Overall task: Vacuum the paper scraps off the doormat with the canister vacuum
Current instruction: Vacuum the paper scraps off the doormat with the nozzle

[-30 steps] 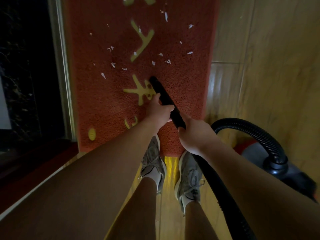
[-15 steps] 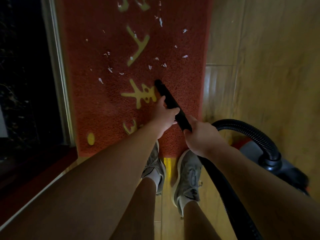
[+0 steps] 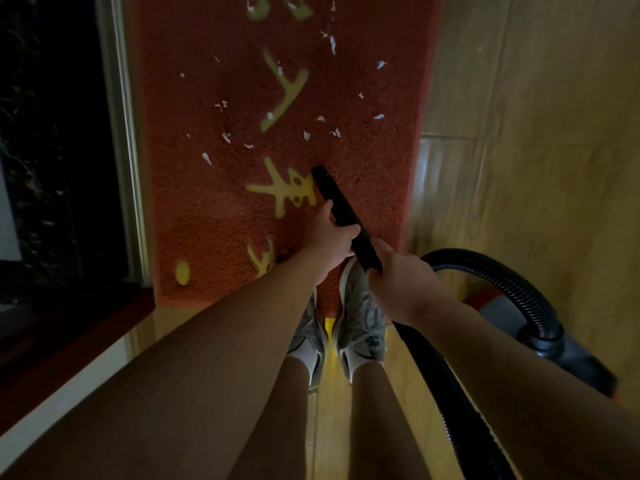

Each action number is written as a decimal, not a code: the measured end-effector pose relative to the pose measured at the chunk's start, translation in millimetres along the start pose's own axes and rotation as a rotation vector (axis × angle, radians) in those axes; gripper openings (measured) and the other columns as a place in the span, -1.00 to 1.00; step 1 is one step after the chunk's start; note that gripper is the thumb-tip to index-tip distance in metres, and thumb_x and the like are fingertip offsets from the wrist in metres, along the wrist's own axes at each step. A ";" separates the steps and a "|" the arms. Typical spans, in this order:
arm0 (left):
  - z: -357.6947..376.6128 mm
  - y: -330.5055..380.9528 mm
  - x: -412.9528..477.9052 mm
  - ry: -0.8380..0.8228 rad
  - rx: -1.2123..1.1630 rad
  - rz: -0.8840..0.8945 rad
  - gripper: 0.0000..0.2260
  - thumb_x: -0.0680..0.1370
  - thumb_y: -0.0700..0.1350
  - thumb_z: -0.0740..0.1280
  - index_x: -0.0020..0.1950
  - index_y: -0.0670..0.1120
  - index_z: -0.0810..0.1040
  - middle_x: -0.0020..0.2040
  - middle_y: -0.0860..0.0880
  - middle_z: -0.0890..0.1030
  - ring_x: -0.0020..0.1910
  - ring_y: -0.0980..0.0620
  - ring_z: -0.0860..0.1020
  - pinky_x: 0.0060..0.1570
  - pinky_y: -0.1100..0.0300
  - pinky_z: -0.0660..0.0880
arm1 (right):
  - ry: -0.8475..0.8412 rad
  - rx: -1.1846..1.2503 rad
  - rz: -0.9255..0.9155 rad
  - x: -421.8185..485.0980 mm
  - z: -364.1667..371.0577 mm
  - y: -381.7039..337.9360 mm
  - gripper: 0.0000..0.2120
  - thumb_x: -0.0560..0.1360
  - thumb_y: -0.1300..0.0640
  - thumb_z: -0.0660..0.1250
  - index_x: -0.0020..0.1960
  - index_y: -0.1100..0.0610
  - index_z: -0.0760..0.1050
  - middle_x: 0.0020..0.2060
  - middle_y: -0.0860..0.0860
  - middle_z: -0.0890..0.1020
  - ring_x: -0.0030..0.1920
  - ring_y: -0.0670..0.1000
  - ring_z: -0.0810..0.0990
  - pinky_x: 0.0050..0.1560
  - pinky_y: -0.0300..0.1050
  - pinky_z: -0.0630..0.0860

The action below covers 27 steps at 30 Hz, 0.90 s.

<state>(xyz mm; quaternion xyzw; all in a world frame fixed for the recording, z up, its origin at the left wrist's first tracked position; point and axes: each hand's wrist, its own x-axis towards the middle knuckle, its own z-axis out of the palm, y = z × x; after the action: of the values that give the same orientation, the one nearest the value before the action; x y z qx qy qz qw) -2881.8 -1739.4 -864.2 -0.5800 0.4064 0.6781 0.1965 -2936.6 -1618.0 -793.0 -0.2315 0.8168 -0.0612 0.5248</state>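
A red doormat (image 3: 207, 209) with yellow characters lies ahead of my feet. Several white paper scraps (image 3: 227, 136) are scattered over its middle and far part. I hold a black vacuum nozzle tube (image 3: 341, 206) slanted over the mat, its tip near the yellow character. My left hand (image 3: 329, 237) grips the tube near the front. My right hand (image 3: 398, 278) grips it further back, where the ribbed black hose (image 3: 512, 285) starts. The hose loops to the grey and orange canister (image 3: 540, 337) on the floor at my right.
A metal door threshold (image 3: 121, 140) and dark doorway run along the mat's left edge. Glossy tan floor tiles (image 3: 536, 133) spread to the right. My two grey sneakers (image 3: 360, 317) stand at the mat's near edge. A dark red skirting (image 3: 69, 327) runs at lower left.
The view has shifted so the mat sits slightly lower and to the right. Both hands keep their grip on the tube, whose tip stays by the yellow character.
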 end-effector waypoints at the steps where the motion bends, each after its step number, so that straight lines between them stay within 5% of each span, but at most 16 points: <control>1: 1.2 -1.1 -0.8 0.000 0.004 0.004 -0.29 0.60 -0.26 0.38 0.64 0.05 0.11 0.53 -0.17 0.33 0.35 -0.21 0.51 -0.24 0.21 0.66 | -0.007 0.003 -0.005 -0.3 0.2 2.2 -0.58 0.61 0.06 0.12 0.46 0.05 0.26 -0.26 0.05 0.56 -0.29 0.13 0.55 -0.30 -0.10 0.38; 9: 9.0 -0.6 -3.4 0.025 0.001 -0.006 -0.30 0.60 -0.25 0.37 0.64 0.05 0.11 0.51 -0.18 0.37 0.34 -0.22 0.52 0.07 -0.04 0.65 | -0.031 0.004 -0.029 -2.5 -10.0 7.1 -0.56 0.62 0.07 0.12 0.49 0.06 0.26 -0.18 0.13 0.64 -0.23 0.17 0.60 -0.21 -0.01 0.53; 12: 8.6 2.0 -4.8 0.052 -0.013 0.003 -0.31 0.61 -0.24 0.37 0.64 0.05 0.12 0.50 -0.17 0.38 0.33 -0.20 0.53 0.12 -0.08 0.63 | -0.027 0.006 -0.038 -1.2 -13.4 5.0 -0.56 0.62 0.07 0.12 0.49 0.03 0.25 -0.25 0.06 0.59 -0.29 0.12 0.57 -0.30 -0.07 0.44; 19: 2.3 8.9 -0.2 0.079 -0.022 0.021 -0.33 0.60 -0.25 0.38 0.63 0.03 0.17 0.46 -0.17 0.43 0.28 -0.16 0.56 -0.11 0.14 0.66 | -0.045 0.014 -0.035 5.9 -16.2 -3.7 -0.57 0.64 0.06 0.11 0.50 -0.01 0.24 -0.29 0.03 0.57 -0.33 0.05 0.58 -0.39 -0.13 0.44; 24: 3.9 9.5 0.1 0.046 -0.029 0.013 -0.32 0.61 -0.27 0.36 0.64 0.03 0.14 0.48 -0.16 0.40 0.31 -0.18 0.54 0.04 0.04 0.65 | -0.022 -0.003 -0.039 6.7 -14.2 1.0 -0.63 0.63 0.07 0.11 0.43 0.04 0.30 -0.30 0.04 0.55 -0.33 0.05 0.54 -0.41 -0.13 0.34; 27: 10.4 7.8 -3.6 0.037 -0.023 0.014 -0.32 0.61 -0.27 0.35 0.64 0.03 0.14 0.49 -0.14 0.40 0.32 -0.17 0.54 -0.07 0.12 0.64 | -0.017 -0.002 -0.031 3.1 -13.8 5.7 -0.59 0.62 0.07 0.11 0.47 0.04 0.27 -0.29 0.04 0.56 -0.33 0.05 0.55 -0.38 -0.11 0.37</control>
<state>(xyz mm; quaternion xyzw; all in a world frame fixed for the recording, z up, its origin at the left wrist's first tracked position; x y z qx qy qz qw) -2893.1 -1735.2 -858.2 -0.5919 0.4062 0.6731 0.1777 -2951.7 -1616.3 -791.5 -0.2452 0.8086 -0.0666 0.5306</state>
